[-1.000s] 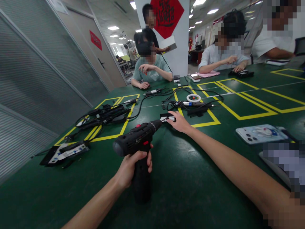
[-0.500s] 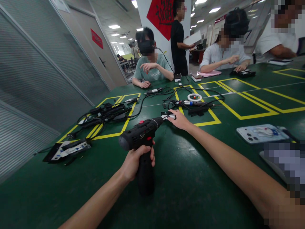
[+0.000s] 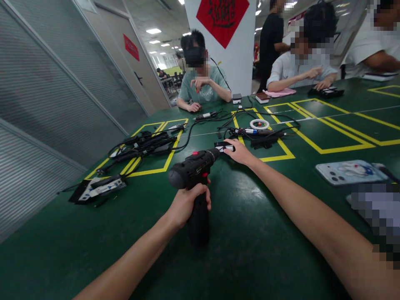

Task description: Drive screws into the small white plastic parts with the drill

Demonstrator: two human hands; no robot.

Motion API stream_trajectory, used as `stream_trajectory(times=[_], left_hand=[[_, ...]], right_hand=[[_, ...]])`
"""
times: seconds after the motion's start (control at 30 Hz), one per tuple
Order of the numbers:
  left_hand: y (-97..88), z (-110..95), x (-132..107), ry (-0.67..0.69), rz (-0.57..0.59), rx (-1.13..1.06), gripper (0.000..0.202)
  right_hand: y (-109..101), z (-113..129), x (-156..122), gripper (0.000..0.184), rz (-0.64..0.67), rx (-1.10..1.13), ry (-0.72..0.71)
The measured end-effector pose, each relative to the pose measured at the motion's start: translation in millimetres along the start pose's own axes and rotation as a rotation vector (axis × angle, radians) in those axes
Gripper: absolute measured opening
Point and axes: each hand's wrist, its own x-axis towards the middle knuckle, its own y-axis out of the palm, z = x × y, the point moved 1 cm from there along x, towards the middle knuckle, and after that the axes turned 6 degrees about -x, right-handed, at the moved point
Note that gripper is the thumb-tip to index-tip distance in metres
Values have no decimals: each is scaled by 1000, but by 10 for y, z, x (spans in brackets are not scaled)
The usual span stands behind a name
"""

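Observation:
A black cordless drill (image 3: 195, 168) with red buttons is upright in my left hand (image 3: 187, 204), whose fingers wrap round its handle. The chuck points away from me, toward a small black-and-white piece (image 3: 223, 146) on the table. My right hand (image 3: 240, 153) reaches forward with its fingers closed on that piece, at the tip of the drill. The drill bit is too small to make out clearly, so I cannot tell whether it touches the piece. Just beyond my right hand lie a pen-shaped tool with a blue band (image 3: 250, 131) and a white ring roll (image 3: 259, 124).
Tangled black cables (image 3: 146, 143) lie at left on the green table (image 3: 250, 250), with a black-and-white packet (image 3: 100, 187) nearer me. A phone (image 3: 351, 171) rests at right. Yellow tape (image 3: 278, 157) marks rectangles. A person in a green shirt (image 3: 203, 89) sits opposite; others are at right.
The view has shifted, so most things appear slightly further right. Both my hands keep their grips on the drill and the small piece. The standing person in black appears further right.

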Motion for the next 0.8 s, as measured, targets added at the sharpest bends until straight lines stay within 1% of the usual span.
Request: stream_trajectory(times=[0.43, 0.63, 0.8], left_hand=[[15, -15, -1, -15, -29, 8, 25], [22, -11, 2, -9, -30, 10, 21], [16, -8, 9, -23, -31, -7, 23]], right_hand=[[-1, 11, -11, 48, -9, -20, -14], [20, -9, 2, 48, -21, -9, -15], [5, -26, 8, 48, -9, -11, -18]])
